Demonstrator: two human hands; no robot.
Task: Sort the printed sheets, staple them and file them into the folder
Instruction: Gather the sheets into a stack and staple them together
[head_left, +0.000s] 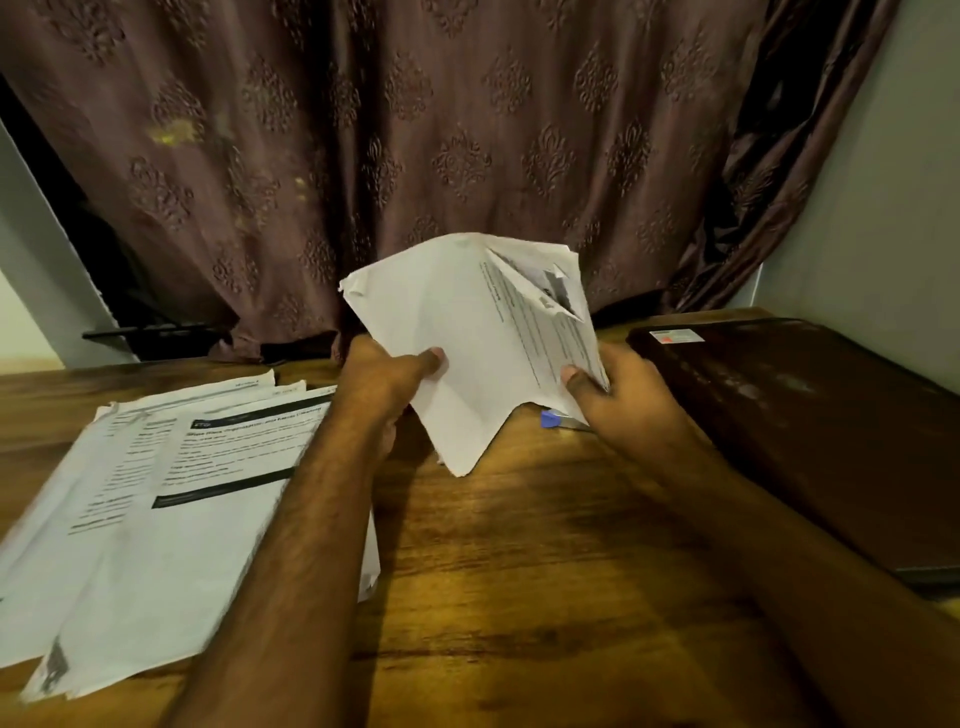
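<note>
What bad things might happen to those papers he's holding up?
1. The held sheets are bent and splayed between the left hand and the right hand, each pinching with a thumb; a page might crease or slip out.
2. The loose stack on the table is fanned unevenly under the left forearm; a nudge may scatter it and mix the order.
3. A small blue thing, perhaps the stapler, lies half hidden under the held sheets and may get knocked.

A brown patterned curtain (467, 156) hangs behind the wooden worktop (545, 571), with a pale wall (872, 208) at right.
</note>
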